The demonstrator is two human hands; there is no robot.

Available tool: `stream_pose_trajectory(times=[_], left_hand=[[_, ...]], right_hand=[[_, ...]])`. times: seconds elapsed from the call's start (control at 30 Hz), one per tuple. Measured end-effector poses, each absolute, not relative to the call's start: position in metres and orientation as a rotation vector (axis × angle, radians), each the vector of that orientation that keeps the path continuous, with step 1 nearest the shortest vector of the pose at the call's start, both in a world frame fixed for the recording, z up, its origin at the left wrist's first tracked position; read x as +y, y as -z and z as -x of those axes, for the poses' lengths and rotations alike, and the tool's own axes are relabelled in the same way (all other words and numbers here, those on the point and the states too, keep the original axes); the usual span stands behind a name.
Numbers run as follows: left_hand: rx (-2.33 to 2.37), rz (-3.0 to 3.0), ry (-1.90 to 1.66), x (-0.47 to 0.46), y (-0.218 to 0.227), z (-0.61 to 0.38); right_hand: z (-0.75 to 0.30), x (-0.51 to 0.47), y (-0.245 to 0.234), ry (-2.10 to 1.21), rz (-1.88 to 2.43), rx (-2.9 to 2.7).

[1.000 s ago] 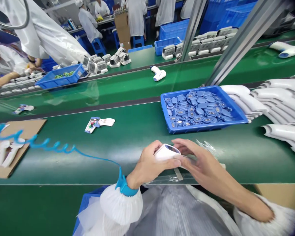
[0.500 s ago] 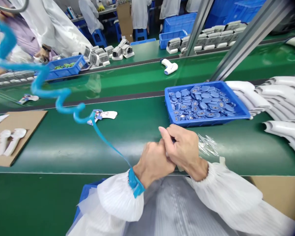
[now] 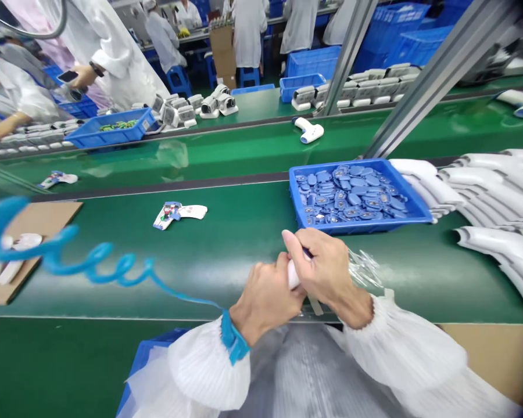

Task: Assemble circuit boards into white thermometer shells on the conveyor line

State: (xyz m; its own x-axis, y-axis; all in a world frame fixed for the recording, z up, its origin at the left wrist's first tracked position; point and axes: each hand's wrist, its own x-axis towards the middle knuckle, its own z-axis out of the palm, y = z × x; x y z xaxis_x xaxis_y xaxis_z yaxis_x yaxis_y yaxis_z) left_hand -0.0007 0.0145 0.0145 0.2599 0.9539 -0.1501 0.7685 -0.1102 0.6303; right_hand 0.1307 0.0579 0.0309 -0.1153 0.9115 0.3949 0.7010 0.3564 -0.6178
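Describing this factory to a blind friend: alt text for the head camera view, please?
A left hand and right hand grip a white plastic device over a green conveyor belt; a coiled blue cord runs from a wrist strap. Beside them sit a blue tray of small blue parts and white casings.

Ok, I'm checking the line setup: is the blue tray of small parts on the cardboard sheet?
No, the tray sits on the green belt, apart from the cardboard sheet.
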Motion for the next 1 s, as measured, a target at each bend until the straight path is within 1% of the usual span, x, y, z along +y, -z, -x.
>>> stream_pose_trajectory(times=[0.03, 0.1, 0.2, 0.27, 0.37, 0.43, 0.47, 0.53, 0.57, 0.63, 0.7, 0.77, 0.9, 1.0], left_hand=[[1.579, -1.897, -0.392, 0.016, -0.018, 0.009], [1.623, -1.824, -0.399, 0.018, -0.026, 0.027], [1.668, -1.873, -0.517, 0.022, -0.033, 0.049], [1.710, -2.081, -0.525, 0.026, -0.033, 0.051], [1.718, -2.464, -0.191, 0.035, -0.029, 0.041], [1.726, -2.503, -0.062, 0.040, -0.027, 0.036], [1.772, -2.432, -0.102, 0.042, -0.028, 0.036], [1.869, -2.165, -0.311, 0.044, -0.030, 0.039], [1.880, -2.015, -0.434, 0.044, -0.033, 0.041], [1.814, -1.797, -0.636, 0.044, -0.038, 0.043], [1.692, -1.723, -0.736, 0.045, -0.042, 0.040], [1.596, -1.727, -0.746, 0.046, -0.046, 0.033], [1.489, -1.738, -0.662, 0.049, -0.049, 0.023], [1.443, -1.747, -0.559, 0.050, -0.052, 0.025]], right_hand=[[-0.139, 0.069, -0.036, -0.419, 1.464, -1.933], [-0.159, 0.098, -0.044, -0.426, 1.639, -2.036], [-0.181, 0.147, -0.045, -0.223, 1.804, -2.152], [-0.184, 0.173, -0.038, -0.217, 1.812, -2.216], [-0.179, 0.193, -0.032, -0.270, 1.803, -2.299], [-0.179, 0.195, -0.035, -0.298, 1.787, -2.300], [-0.181, 0.193, -0.038, -0.308, 1.775, -2.287], [-0.188, 0.182, -0.047, -0.335, 1.739, -2.254], [-0.191, 0.173, -0.051, -0.425, 1.702, -2.205], [-0.192, 0.151, -0.057, -0.771, 1.561, -2.010], [-0.186, 0.125, -0.060, -1.149, 1.377, -1.733], [-0.174, 0.101, -0.059, -1.367, 1.265, -1.526], [-0.157, 0.073, -0.052, -1.487, 1.217, -1.332], [-0.158, 0.065, -0.047, -1.323, 1.218, -1.440]])
